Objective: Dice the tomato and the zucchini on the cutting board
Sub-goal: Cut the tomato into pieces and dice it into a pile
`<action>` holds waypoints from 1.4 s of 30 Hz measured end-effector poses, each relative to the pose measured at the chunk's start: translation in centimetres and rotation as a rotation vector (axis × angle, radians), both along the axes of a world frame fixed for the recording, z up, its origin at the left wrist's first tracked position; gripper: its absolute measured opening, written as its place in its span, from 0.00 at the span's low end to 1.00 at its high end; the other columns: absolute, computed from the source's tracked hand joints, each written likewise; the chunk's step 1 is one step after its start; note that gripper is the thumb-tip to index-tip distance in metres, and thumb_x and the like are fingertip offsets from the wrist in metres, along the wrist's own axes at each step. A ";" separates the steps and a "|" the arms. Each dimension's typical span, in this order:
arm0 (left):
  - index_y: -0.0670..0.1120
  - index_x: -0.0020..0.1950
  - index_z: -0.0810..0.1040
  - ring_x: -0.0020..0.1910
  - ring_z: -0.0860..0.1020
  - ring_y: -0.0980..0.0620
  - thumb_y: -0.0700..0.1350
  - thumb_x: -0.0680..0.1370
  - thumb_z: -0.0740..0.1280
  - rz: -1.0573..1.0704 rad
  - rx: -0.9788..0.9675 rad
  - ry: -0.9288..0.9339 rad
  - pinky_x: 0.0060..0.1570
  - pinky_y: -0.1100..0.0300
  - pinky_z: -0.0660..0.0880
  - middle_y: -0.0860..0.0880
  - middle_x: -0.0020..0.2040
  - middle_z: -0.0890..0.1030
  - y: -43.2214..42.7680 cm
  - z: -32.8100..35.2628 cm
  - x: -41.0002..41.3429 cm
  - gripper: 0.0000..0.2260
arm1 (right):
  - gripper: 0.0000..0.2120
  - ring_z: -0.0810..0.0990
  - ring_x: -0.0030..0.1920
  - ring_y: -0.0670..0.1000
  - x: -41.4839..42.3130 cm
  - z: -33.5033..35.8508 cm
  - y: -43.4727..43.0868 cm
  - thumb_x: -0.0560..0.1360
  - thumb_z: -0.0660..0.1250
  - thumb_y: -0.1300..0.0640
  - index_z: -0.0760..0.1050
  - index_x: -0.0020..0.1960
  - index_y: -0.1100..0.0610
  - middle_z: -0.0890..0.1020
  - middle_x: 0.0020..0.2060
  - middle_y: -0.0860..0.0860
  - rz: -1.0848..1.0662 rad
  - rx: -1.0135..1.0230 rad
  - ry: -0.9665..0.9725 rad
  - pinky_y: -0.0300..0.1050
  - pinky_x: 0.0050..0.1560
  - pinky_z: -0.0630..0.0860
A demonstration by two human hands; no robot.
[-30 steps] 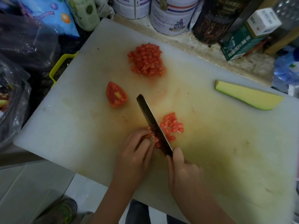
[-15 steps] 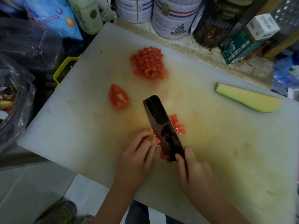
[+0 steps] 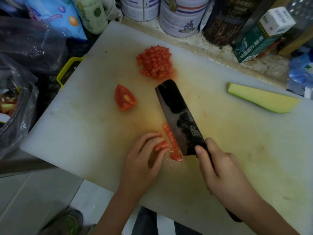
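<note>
A white cutting board (image 3: 84,126) fills the view. A heap of diced tomato (image 3: 155,62) lies at its far side, and a tomato wedge (image 3: 125,98) lies to the left of the middle. My left hand (image 3: 144,160) pinches a small tomato piece (image 3: 161,145) with its fingertips. A row of cut tomato bits (image 3: 171,145) lies beside it. My right hand (image 3: 220,173) grips the handle of a dark cleaver (image 3: 179,116), whose blade is tilted flat-side up just right of the bits. A pale green zucchini slice (image 3: 260,100) lies at the board's right.
Tins (image 3: 183,16), a dark jar (image 3: 225,21) and a green carton (image 3: 254,41) stand along the counter behind the board. Plastic bags (image 3: 25,53) and a yellow-rimmed container (image 3: 67,72) crowd the left side. The board's near edge overhangs the floor.
The cleaver has tilted from edge-down to flat-side up and swept across the freshly diced bits, which are now hidden or lined up at its left edge. My left hand stayed on the tomato piece.
</note>
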State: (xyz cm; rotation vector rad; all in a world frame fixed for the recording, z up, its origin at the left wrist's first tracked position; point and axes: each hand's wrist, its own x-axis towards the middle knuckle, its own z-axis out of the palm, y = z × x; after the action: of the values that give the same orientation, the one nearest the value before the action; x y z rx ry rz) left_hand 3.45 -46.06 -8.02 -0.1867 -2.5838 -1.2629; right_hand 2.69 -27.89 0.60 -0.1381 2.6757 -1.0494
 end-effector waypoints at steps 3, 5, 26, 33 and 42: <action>0.41 0.55 0.80 0.59 0.77 0.55 0.45 0.77 0.68 -0.013 0.054 -0.031 0.62 0.66 0.70 0.48 0.57 0.79 -0.2 0.3 0.0 0.11 | 0.14 0.70 0.22 0.50 1.6 -0.5 0.3 0.75 0.50 0.39 0.63 0.43 0.48 0.74 0.26 0.50 0.009 -0.005 0.010 0.43 0.23 0.60; 0.41 0.54 0.80 0.59 0.76 0.56 0.45 0.77 0.67 -0.020 0.059 -0.024 0.63 0.66 0.70 0.48 0.57 0.79 -0.4 0.2 0.2 0.10 | 0.13 0.69 0.22 0.49 2.3 -0.9 0.2 0.78 0.50 0.39 0.62 0.44 0.46 0.74 0.27 0.47 0.008 -0.014 0.024 0.40 0.22 0.58; 0.39 0.46 0.82 0.55 0.79 0.53 0.41 0.78 0.67 0.010 -0.021 0.056 0.59 0.65 0.73 0.46 0.53 0.81 -0.4 -0.1 0.3 0.07 | 0.09 0.65 0.16 0.50 2.9 -1.3 -2.8 0.77 0.55 0.50 0.65 0.42 0.54 0.54 0.24 0.42 0.011 0.293 0.253 0.38 0.22 0.47; 0.39 0.44 0.82 0.57 0.78 0.51 0.42 0.78 0.67 0.015 -0.022 0.060 0.61 0.64 0.72 0.44 0.53 0.80 -0.4 -0.2 0.1 0.08 | 0.10 0.67 0.19 0.52 2.9 -1.0 -2.9 0.79 0.52 0.47 0.63 0.43 0.53 0.56 0.25 0.42 0.011 0.257 0.213 0.35 0.20 0.47; 0.40 0.45 0.81 0.60 0.77 0.51 0.40 0.76 0.69 0.003 -0.051 0.041 0.60 0.62 0.74 0.44 0.59 0.79 -0.2 -0.4 0.2 0.04 | 0.07 0.63 0.15 0.49 2.4 -0.7 -3.2 0.76 0.54 0.50 0.62 0.43 0.52 0.47 0.23 0.42 0.040 0.300 0.078 0.26 0.23 0.40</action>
State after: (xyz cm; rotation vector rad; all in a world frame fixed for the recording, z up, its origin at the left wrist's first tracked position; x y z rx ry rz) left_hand 3.67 -46.29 -8.38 -0.2158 -2.5819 -1.1798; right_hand 5.12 -31.10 -0.09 -0.1753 2.8491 -0.6328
